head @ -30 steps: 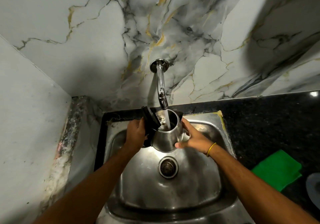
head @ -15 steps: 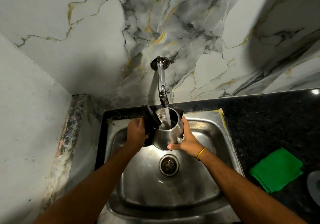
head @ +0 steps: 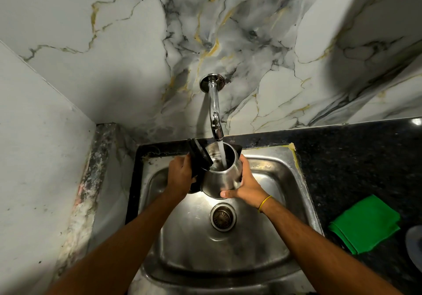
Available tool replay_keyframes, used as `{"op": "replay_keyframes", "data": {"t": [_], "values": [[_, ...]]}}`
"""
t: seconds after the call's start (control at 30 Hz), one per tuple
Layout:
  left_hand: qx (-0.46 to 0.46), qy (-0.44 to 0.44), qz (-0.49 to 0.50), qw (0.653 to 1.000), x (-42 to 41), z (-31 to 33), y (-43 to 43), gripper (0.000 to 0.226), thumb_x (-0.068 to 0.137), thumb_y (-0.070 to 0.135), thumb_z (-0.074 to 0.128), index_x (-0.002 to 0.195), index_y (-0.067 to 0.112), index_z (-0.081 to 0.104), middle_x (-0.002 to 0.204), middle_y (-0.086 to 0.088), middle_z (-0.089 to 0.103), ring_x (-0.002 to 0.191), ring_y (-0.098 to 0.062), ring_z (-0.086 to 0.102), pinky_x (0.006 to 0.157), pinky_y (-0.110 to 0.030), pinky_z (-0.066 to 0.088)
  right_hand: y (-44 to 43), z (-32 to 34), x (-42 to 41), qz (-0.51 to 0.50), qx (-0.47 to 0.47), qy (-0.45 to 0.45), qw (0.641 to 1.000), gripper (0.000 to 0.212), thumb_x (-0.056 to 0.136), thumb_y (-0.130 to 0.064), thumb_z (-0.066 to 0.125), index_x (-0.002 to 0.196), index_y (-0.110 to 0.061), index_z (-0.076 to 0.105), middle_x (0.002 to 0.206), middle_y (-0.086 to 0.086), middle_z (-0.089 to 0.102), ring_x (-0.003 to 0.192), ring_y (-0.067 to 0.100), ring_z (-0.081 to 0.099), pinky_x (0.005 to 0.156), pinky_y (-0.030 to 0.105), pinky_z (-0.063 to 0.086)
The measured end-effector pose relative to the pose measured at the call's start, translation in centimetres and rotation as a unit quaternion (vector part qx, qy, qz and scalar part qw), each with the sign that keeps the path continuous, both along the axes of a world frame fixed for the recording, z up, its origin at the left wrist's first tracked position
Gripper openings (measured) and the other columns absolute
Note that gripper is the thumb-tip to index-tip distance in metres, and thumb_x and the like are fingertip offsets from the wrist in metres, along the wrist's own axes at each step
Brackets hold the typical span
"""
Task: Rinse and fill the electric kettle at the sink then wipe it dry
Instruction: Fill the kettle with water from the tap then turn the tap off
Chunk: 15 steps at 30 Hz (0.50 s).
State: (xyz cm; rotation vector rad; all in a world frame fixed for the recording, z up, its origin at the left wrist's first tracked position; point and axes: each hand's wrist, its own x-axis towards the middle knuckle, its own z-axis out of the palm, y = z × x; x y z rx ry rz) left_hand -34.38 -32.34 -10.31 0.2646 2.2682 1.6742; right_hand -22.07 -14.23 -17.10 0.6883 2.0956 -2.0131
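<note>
Steel electric kettle (head: pixel 221 176), black lid (head: pixel 199 157) flipped open, sits under the running chrome wall tap (head: pixel 214 114) above the steel sink (head: pixel 294 180). Left hand (head: pixel 180 176) grips the handle; right hand (head: pixel 245 182) has shifted from fingertip touch to cupping the body. Filling underway; green cloth (head: pixel 365 224) waits on the table.

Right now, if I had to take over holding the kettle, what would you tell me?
Left hand grips the black handle; right hand cups the steel side of the kettle.
The kettle is over the sink, lid flipped open, under the tap; water runs straight in.
Done: filling under way; level not readable.
Left: shut off the water, close the lid, wipe dry with the green cloth on the counter to the right.
</note>
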Motion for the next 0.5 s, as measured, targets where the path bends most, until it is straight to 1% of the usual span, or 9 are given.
{"op": "replay_keyframes", "data": {"t": [0.03,0.1,0.17,0.3,0.37,0.4,0.47,0.5], "values": [[-0.005,0.0,0.001,1.0,0.04,0.14,0.02,0.085,0.087,0.061,0.041,0.074,-0.022,0.053,0.063,-0.03,0.056,0.064,-0.028,0.048,0.057,-0.056,0.045,-0.01,0.01,0.02,0.0,0.002,0.0,1.0,0.151,0.052,-0.014,0.102,0.166,-0.038,0.006,0.168,-0.005,0.037,0.152,0.02,0.041,0.124,0.047,0.042],[-0.011,0.005,0.001,1.0,0.12,0.36,0.09,0.08,0.091,0.055,0.04,0.078,-0.023,0.057,0.074,-0.043,0.061,0.069,-0.026,0.051,0.061,-0.048,0.043,0.0,0.05,0.05,0.002,0.004,0.002,1.0,0.15,0.052,-0.014,0.103,0.165,-0.039,0.006,0.167,-0.006,0.037,0.152,0.02,0.041,0.124,0.047,0.041],[-0.009,0.011,0.001,1.0,0.17,0.53,0.14,0.074,0.094,0.047,0.04,0.08,-0.023,0.059,0.081,-0.046,0.063,0.071,-0.024,0.053,0.066,-0.04,0.041,0.04,0.12,0.1,0.004,0.008,0.003,1.0,0.151,0.052,-0.016,0.103,0.165,-0.039,0.006,0.168,-0.006,0.037,0.152,0.02,0.041,0.124,0.046,0.041],[-0.013,0.013,-0.002,1.0,0.26,0.66,0.2,0.07,0.094,0.043,0.039,0.08,-0.022,0.06,0.081,-0.045,0.064,0.07,-0.025,0.053,0.066,-0.038,0.041,0.08,0.3,0.13,0.007,0.013,0.003,1.0,0.15,0.053,-0.017,0.103,0.166,-0.037,0.006,0.168,-0.005,0.035,0.152,0.021,0.041,0.124,0.046,0.042],[-0.008,0.008,-0.003,1.0,0.24,0.57,0.22,0.068,0.095,0.043,0.04,0.08,-0.02,0.062,0.079,-0.042,0.065,0.068,-0.024,0.056,0.065,-0.035,0.044,0.05,0.39,0.13,0.008,0.014,0.002,1.0,0.15,0.054,-0.016,0.103,0.166,-0.036,0.005,0.168,-0.004,0.035,0.152,0.021,0.04,0.124,0.047,0.041],[-0.007,0.008,-0.003,1.0,0.22,0.49,0.25,0.065,0.095,0.043,0.04,0.078,-0.015,0.064,0.075,-0.036,0.066,0.066,-0.022,0.059,0.063,-0.032,0.046,0.04,0.42,0.14,0.008,0.015,0.002,1.0,0.15,0.054,-0.016,0.103,0.166,-0.036,0.005,0.168,-0.004,0.035,0.152,0.021,0.04,0.125,0.047,0.041],[-0.009,0.006,0.002,1.0,0.21,0.43,0.33,0.055,0.095,0.042,0.041,0.073,-0.001,0.067,0.07,-0.018,0.066,0.059,-0.006,0.061,0.057,-0.022,0.05,0.0,0.44,0.15,0.006,0.015,0.002,1.0,0.15,0.054,-0.015,0.102,0.166,-0.034,0.004,0.168,-0.004,0.035,0.152,0.021,0.04,0.125,0.047,0.04],[-0.009,0.004,0.005,1.0,0.22,0.43,0.34,0.051,0.096,0.042,0.042,0.071,0.005,0.066,0.068,-0.012,0.065,0.055,0.0,0.059,0.054,-0.019,0.049,-0.02,0.45,0.16,0.005,0.015,0.001,1.0,0.151,0.054,-0.015,0.102,0.167,-0.033,0.004,0.169,-0.004,0.035,0.152,0.021,0.04,0.126,0.048,0.039]]}}
